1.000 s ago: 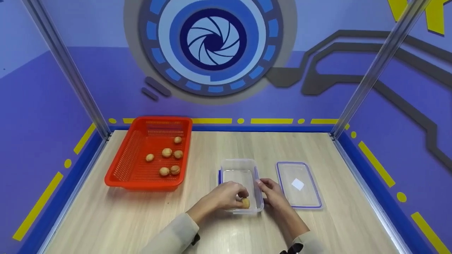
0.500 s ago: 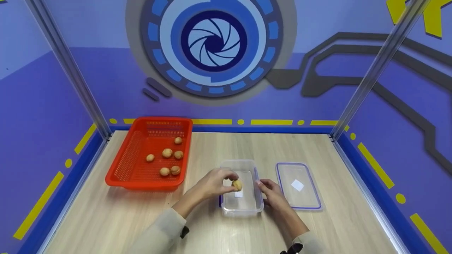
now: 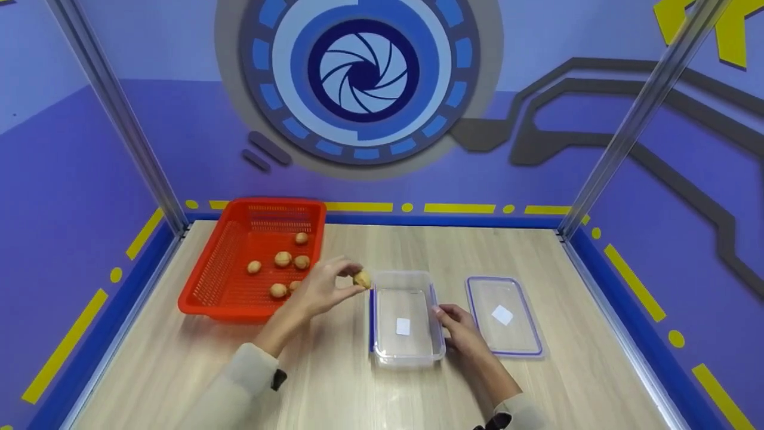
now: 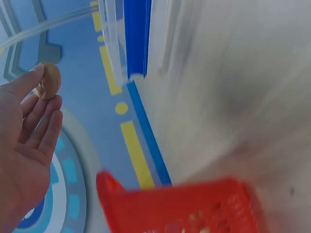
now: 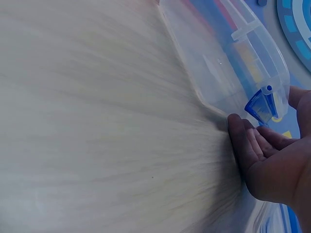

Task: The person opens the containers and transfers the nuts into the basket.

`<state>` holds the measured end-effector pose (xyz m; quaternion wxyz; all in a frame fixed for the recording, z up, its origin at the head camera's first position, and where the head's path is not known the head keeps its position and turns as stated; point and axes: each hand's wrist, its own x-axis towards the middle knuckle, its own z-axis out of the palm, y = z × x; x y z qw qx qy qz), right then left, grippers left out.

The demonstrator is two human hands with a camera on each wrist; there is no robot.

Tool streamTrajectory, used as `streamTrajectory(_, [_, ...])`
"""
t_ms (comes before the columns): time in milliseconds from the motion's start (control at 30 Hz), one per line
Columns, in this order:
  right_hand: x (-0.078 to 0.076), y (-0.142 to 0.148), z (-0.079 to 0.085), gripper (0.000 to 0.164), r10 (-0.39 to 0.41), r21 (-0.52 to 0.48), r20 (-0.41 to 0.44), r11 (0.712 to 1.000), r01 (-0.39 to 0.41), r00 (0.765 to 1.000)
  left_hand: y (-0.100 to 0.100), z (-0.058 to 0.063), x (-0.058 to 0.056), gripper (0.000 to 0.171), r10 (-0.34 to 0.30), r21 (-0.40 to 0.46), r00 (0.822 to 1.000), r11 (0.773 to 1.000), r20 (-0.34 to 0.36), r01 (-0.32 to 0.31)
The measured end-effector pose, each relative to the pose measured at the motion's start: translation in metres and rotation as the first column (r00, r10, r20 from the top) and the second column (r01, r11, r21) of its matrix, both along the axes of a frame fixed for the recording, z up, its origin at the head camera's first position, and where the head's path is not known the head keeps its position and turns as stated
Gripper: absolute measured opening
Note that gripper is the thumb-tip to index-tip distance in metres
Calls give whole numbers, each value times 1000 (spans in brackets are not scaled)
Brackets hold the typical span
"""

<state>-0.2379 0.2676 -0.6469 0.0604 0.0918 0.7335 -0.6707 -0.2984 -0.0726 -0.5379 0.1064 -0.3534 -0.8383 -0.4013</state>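
My left hand (image 3: 322,289) pinches a walnut (image 3: 362,279) between thumb and fingertips, held up between the red basket and the clear plastic food container (image 3: 407,362). In the left wrist view the same walnut (image 4: 48,81) shows at the fingertips. The container stands lidless on the table, a white label on its floor and no nut in it. My right hand (image 3: 468,334) grips its right wall, thumb at the rim and the other fingers outside, low by the blue clip (image 5: 262,104). Several walnuts (image 3: 283,258) lie in the red basket (image 3: 197,286); my left hand partly covers one.
The container's clear lid (image 3: 519,325), with a purple seal and a white label, lies flat on the table just right of my right hand. Printed panels (image 3: 406,161) and metal posts (image 3: 632,119) enclose the wooden table (image 3: 465,245) at the back and sides.
My left hand has lifted the walnut from low inside the container, up and leftward past its left wall toward the basket. The right hand has stayed on the container's right side.
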Motion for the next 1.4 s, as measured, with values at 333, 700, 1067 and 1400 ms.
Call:
streamTrajectory(333, [2, -2, 1, 53, -13, -27, 8, 1000, 13, 1000, -42, 13, -15, 36, 159, 141, 987, 977, 9, -159])
streamTrajectory(700, [1, -2, 3, 51, -9, -15, 2, 1000, 9, 1000, -71, 12, -29, 38, 304, 222, 950, 923, 77, -314])
streamTrajectory(1067, [1, -2, 0, 53, 1, -53, 1, 999, -1, 1000, -96, -9, -42, 40, 436, 232, 890, 859, 135, -456])
streamTrajectory(1400, [1, -2, 0, 56, -5, -46, -19, 999, 4, 1000, -111, -27, -47, 39, 474, 184, 856, 841, 204, -509])
